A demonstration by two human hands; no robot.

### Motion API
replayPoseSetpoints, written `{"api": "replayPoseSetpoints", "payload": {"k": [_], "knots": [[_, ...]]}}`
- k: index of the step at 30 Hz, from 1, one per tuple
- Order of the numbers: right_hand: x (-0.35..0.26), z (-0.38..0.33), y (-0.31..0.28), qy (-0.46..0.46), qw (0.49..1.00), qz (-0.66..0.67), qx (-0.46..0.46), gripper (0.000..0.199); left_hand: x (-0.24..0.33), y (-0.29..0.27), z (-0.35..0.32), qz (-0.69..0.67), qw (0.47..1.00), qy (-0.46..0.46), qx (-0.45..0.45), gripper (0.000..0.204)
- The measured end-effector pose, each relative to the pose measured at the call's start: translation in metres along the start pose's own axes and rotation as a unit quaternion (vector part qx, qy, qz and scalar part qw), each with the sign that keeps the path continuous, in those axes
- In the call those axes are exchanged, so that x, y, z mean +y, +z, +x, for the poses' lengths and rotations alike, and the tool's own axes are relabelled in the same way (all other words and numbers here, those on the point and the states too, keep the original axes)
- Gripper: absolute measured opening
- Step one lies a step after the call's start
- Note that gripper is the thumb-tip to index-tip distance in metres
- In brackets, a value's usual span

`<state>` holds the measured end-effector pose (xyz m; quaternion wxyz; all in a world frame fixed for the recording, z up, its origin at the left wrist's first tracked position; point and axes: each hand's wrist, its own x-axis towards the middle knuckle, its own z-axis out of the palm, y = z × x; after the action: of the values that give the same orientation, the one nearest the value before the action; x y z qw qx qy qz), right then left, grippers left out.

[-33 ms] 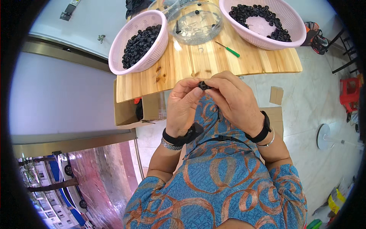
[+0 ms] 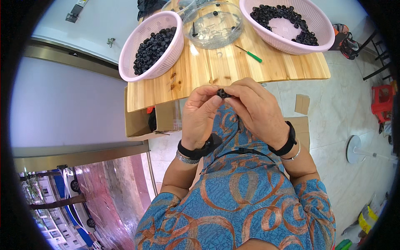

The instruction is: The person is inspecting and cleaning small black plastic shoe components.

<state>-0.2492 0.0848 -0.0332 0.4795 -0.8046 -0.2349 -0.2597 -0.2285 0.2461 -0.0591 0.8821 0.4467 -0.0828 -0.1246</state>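
Observation:
Between my two hands, just off the table's near edge, is a small round black plastic part (image 2: pixel 223 93). My left hand (image 2: pixel 202 110) pinches it from the left with thumb and forefinger. From the other side, the thumb and fingers of my right hand (image 2: pixel 256 106) close on it too, covering much of it. A pink basket (image 2: pixel 173 56) at the left is heaped with small black parts (image 2: pixel 154 48). In a second pink basket (image 2: pixel 287 46) at the right, more black parts (image 2: pixel 279 14) lie in a curved band around bare mesh.
On the wooden table (image 2: pixel 200 71) lie a green-handled screwdriver (image 2: pixel 248 54) and a round clear tray (image 2: pixel 216 43) holding small bits. Below its left side stands an open cardboard box (image 2: pixel 139 125). A red stool (image 2: pixel 381 104) and a round white base (image 2: pixel 354 148) are on the floor at right.

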Motion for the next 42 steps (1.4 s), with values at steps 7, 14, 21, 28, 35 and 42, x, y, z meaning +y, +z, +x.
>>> {"api": "replayPoseSetpoints", "payload": {"k": [7, 14, 21, 28, 35, 42], "knots": [[0.001, -0.005, -0.003, 0.056, 0.998, 0.027, -0.004, 0.019, 0.001, 0.0, -0.001, 0.072, 0.997, 0.026, 0.007, 0.023], [0.002, -0.003, -0.009, 0.016, 1.0, 0.004, -0.02, 0.017, 0.006, 0.007, -0.004, 0.114, 0.993, 0.029, 0.001, 0.021], [0.0, 0.003, -0.013, -0.053, 0.996, -0.038, -0.054, 0.016, 0.01, 0.008, -0.006, 0.154, 0.988, 0.034, -0.002, 0.018], [0.005, 0.008, -0.016, -0.069, 0.991, -0.053, -0.098, 0.016, 0.011, 0.005, -0.008, 0.2, 0.979, 0.041, -0.009, 0.019], [0.012, 0.021, -0.029, 0.053, 0.972, 0.083, -0.211, 0.022, 0.01, -0.003, -0.01, 0.063, 0.995, -0.064, -0.04, 0.016], [0.027, 0.017, -0.02, -0.041, 0.965, 0.071, -0.248, 0.029, -0.001, -0.007, -0.015, -0.07, 0.988, -0.129, -0.053, 0.008]]}}
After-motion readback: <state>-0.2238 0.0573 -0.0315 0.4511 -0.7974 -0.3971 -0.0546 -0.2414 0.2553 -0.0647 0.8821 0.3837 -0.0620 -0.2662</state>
